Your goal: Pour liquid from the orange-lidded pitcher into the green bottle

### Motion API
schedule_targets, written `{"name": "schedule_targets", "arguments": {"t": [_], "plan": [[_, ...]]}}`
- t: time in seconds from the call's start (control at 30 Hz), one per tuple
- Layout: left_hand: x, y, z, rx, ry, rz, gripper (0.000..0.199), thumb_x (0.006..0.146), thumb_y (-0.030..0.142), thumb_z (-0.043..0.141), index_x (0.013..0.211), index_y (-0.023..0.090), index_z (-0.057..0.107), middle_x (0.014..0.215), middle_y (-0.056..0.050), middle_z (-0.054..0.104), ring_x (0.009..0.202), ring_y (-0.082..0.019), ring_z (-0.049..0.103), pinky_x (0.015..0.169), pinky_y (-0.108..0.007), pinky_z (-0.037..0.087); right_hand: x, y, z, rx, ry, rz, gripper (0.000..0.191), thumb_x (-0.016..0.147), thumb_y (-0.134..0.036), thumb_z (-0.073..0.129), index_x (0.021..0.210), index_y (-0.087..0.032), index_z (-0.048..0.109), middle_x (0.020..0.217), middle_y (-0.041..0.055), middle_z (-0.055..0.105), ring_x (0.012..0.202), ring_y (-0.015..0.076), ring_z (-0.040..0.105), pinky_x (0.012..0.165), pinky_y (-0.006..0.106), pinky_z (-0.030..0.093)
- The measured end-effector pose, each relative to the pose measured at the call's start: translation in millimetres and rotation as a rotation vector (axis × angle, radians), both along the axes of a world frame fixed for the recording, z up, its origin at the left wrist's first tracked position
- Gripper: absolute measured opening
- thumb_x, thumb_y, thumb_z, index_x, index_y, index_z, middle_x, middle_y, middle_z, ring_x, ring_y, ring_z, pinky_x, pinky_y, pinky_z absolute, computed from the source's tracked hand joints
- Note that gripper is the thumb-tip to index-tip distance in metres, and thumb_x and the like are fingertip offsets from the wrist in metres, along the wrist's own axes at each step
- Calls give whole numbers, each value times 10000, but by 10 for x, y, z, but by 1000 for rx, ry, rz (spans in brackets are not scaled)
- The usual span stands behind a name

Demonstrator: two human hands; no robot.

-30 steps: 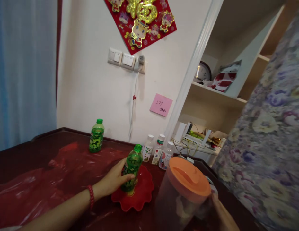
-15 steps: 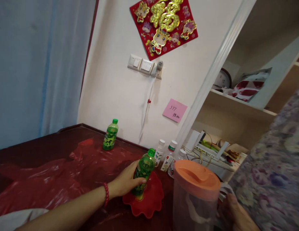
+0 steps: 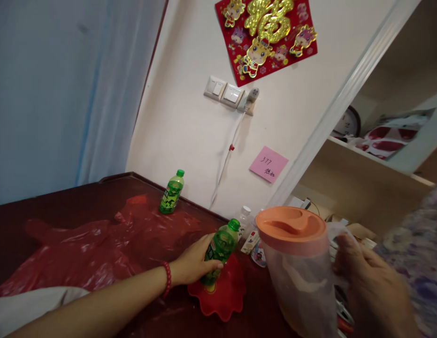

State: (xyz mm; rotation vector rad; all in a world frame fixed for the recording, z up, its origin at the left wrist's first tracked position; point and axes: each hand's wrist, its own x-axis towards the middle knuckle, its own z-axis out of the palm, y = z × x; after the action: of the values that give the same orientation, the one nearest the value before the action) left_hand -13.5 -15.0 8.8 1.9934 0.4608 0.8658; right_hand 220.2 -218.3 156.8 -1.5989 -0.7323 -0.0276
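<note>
My left hand [image 3: 195, 260], with a red bead bracelet at the wrist, is wrapped round a green plastic bottle [image 3: 223, 244]. The bottle leans to the right over a red scalloped dish [image 3: 227, 295]; its base is partly hidden by my fingers, and its neck seems to have no cap. To the right, my right hand [image 3: 369, 267] grips the handle of a translucent pitcher [image 3: 302, 281] with an orange lid [image 3: 292, 223]. The pitcher tilts toward the bottle, with a gap between them. A little liquid seems to show low inside it.
A second green bottle [image 3: 172, 192], capped, stands near the wall. Red plastic film [image 3: 95, 244] lies crumpled on the dark red table [image 3: 80, 199]. Several small bottles [image 3: 243, 218] stand behind the pitcher. A white cord [image 3: 223, 169] hangs from the socket; shelves [image 3: 373, 157] are at right.
My right hand has raised the pitcher and tipped its top leftward, nearer the held bottle. My left hand keeps the bottle over the dish. The view has shifted slightly left.
</note>
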Motion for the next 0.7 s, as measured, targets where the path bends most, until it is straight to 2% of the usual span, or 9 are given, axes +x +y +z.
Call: {"name": "schedule_targets", "arguments": {"t": [0.07,0.23,0.47,0.7], "plan": [[-4,-4,1,-3,-1,3,687,732,244,739,1379,185,518,1392,-136,588,1270,-326,535,1123,-463,385,-3,79,115,-57,-2,-3,619,717,-790,706,621,-205,530,545,-25,490,403,111,432,323,201,313],[-11,-2,-28,33,-19,-2,644,750,269,748,1357,212,540,1363,-112,607,1247,-313,548,1103,-441,405,21,226,292,-135,-310,-32,626,762,-793,630,574,-208,510,551,-8,476,476,122,425,392,226,300],[-18,-15,-34,38,21,9,681,752,264,757,1389,200,522,1354,-114,603,1246,-317,555,1085,-437,416,-82,342,414,-231,-424,-35,573,900,-670,559,570,-207,483,533,-32,445,517,112,382,490,249,273],[-28,-30,-1,15,27,9,684,738,256,762,1379,201,532,1361,-126,603,1234,-329,566,1071,-432,429,-126,418,496,-222,-489,-7,466,883,-593,615,626,-214,528,515,-46,412,514,123,357,512,280,248]]}}
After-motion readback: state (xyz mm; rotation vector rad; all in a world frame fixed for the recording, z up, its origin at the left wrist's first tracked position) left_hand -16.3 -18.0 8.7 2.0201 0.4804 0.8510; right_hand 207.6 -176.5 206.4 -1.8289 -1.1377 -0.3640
